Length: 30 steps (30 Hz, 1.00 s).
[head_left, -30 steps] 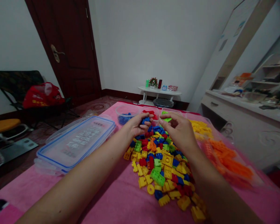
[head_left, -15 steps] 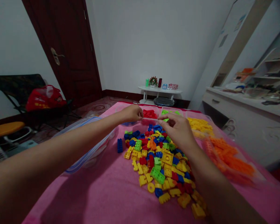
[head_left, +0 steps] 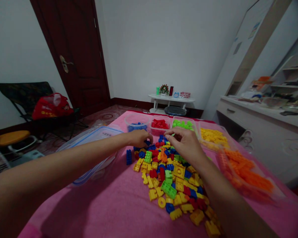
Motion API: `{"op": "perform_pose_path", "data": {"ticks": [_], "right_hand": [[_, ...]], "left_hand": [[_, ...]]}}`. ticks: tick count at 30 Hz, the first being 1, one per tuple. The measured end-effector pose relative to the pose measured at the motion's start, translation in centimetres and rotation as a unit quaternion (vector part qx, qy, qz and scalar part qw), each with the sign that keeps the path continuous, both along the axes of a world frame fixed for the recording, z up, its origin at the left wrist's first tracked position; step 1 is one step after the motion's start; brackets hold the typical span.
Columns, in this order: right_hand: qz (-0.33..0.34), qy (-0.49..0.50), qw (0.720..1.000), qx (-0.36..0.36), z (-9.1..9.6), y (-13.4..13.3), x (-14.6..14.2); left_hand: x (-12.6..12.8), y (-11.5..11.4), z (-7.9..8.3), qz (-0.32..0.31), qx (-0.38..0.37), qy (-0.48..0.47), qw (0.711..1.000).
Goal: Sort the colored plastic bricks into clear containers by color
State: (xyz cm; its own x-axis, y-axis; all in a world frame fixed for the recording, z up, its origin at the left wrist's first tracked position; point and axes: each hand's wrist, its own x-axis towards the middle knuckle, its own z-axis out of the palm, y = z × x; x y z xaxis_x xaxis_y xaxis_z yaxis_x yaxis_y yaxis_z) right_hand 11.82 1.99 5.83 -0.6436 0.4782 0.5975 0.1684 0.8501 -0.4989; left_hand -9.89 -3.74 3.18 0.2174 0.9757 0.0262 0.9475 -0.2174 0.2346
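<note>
My left hand [head_left: 140, 138] is at the far left of a heap of mixed toy building bricks [head_left: 164, 178], its fingers closed on a blue building brick [head_left: 147, 142]. Across the heap's far end, my right hand [head_left: 185, 140] has thumb and index fingertip close together in a pinch; whatever may be between them is too small to make out. Just beyond the hands stand clear tubs of blue bricks [head_left: 137, 127], red bricks [head_left: 160, 124] and green bricks [head_left: 182, 124]. A single blue brick [head_left: 128, 157] lies left of the heap.
Clear tubs of yellow bricks [head_left: 213, 136] and orange bricks [head_left: 245, 173] stand along the right. At the left lies a large clear container with a blue-edged lid [head_left: 99, 135]. A pink cloth [head_left: 96, 208] covers the table. Behind it are a small white table [head_left: 171, 98] and a door.
Both hands have come away from the rim of the red-brick tub, back toward me over the heap. My left hand has closed on a blue brick. The view has shifted slightly.
</note>
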Motion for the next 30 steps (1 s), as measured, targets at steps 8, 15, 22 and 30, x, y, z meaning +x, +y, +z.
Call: {"op": "perform_pose_path", "data": {"ticks": [8, 15, 22, 30], "right_hand": [[0.017, -0.008, 1.000, 0.007, 0.2, -0.3, 0.0], [0.031, -0.001, 0.999, 0.006, 0.4, -0.4, 0.1], [0.022, 0.012, 1.000, -0.011, 1.1, -0.3, 0.5], [-0.058, 0.036, 0.998, -0.014, 1.0, 2.6, 1.9]], "left_hand": [[0.4, -4.7, 4.6, 0.050, -0.121, 0.115, 0.985], [1.4, -7.3, 1.6, 0.013, -0.106, 0.240, 0.965], [-1.6, -3.4, 6.3, 0.039, -0.116, 0.112, 0.986], [-5.4, 2.4, 6.6, 0.271, 0.093, 0.134, 0.949]]}}
